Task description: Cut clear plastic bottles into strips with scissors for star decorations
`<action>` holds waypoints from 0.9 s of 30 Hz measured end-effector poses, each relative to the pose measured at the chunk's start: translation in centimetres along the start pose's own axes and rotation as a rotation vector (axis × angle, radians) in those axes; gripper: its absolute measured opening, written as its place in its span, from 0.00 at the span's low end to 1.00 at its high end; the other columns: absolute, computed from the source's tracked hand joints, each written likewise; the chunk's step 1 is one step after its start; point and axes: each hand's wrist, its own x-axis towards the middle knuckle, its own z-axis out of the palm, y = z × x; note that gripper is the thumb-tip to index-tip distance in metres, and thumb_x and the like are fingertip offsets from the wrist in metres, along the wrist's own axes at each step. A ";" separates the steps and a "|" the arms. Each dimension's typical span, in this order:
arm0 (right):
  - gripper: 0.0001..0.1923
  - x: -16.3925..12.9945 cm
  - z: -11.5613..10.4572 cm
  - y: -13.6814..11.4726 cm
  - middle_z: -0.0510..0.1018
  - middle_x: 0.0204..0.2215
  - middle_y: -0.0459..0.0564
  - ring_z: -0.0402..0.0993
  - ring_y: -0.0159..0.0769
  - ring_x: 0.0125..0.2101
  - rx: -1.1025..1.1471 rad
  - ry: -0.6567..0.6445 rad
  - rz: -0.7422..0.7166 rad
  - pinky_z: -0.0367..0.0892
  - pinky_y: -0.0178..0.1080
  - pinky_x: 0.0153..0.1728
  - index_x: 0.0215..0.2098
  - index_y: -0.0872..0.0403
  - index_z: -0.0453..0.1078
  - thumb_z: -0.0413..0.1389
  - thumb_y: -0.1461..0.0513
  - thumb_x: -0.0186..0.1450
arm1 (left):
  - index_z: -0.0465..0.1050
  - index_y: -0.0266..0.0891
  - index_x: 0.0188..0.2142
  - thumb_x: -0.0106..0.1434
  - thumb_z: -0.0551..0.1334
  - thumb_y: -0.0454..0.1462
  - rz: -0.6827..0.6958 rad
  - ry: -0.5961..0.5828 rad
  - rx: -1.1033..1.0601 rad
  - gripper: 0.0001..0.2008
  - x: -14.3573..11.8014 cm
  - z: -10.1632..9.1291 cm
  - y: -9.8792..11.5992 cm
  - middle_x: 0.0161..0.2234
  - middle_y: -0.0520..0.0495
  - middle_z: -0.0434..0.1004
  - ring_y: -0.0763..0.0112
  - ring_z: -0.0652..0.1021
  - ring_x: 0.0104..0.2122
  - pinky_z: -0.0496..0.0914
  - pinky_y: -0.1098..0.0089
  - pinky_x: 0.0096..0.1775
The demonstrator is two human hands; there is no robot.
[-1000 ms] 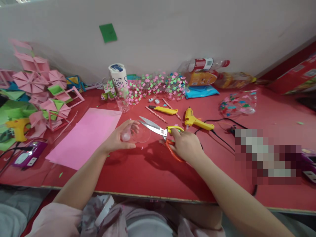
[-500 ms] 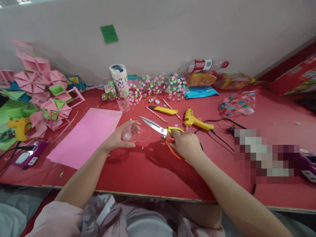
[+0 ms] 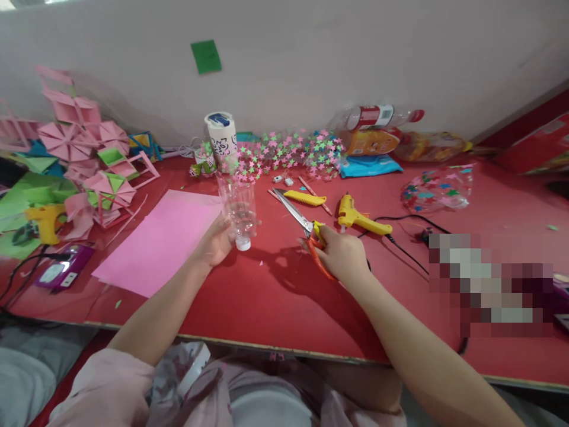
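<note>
Left hand [image 3: 217,242]: fingers curled around a clear, colourless plastic bottle section with a white screw cap [image 3: 240,207], gripping its side. The section is raised in front of the person, left of centre, tilted, cap end nearest the viewer.

Right hand [image 3: 344,255]: closed around the handles of a pair of steel scissors with one yellow and one orange-red grip [image 3: 294,212]. Blades together or nearly so, pointing away and leftward; tip near the bottle section, apart from it.

Support: red tabletop [image 3: 267,314].

Left of the bottle section: overlapping pink paper sheets [image 3: 162,237], flat. Farther left: folded pink and green paper constructions [image 3: 71,139], piled; a purple power box with a pale face [image 3: 64,267].

Beyond the scissors: a yellow plastic craft knife [image 3: 306,197], lying between two slender pink patterned sticks. To their right: a yellow glue gun [image 3: 362,220] on its side, black cord attached.

Back row: a white tumbler with dark markings [image 3: 222,139], upright; clear plastic pieces covered in pink and green stars [image 3: 284,151]; a bright blue packet [image 3: 371,166].
</note>
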 end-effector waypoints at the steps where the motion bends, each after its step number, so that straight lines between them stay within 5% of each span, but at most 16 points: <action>1: 0.34 0.0 0.0 0.0 0.70 0.17 0.53 0.63 0.38 0.19 0.002 0.010 -0.002 0.44 0.36 0.23 0.31 0.55 0.69 0.34 0.40 0.65 | 0.67 0.40 0.50 0.50 0.67 0.53 -0.007 0.005 0.014 0.32 0.0 0.0 0.0 0.46 0.40 0.77 0.51 0.77 0.49 0.74 0.55 0.44; 19: 0.33 0.0 -0.2 -0.1 0.69 0.16 0.51 0.61 0.37 0.18 0.004 0.029 -0.004 0.43 0.36 0.23 0.29 0.54 0.69 0.35 0.40 0.65 | 0.67 0.39 0.45 0.51 0.66 0.54 -0.073 0.047 -0.002 0.28 0.0 0.2 -0.1 0.42 0.42 0.78 0.57 0.79 0.43 0.74 0.60 0.40; 27: 0.33 -0.2 -0.5 -0.3 0.70 0.17 0.51 0.65 0.39 0.19 0.071 0.046 0.002 0.45 0.35 0.22 0.28 0.53 0.68 0.37 0.38 0.64 | 0.57 0.46 0.45 0.46 0.73 0.43 0.187 0.139 0.286 0.31 0.4 0.0 -1.4 0.44 0.49 0.70 0.67 0.75 0.43 0.71 0.62 0.45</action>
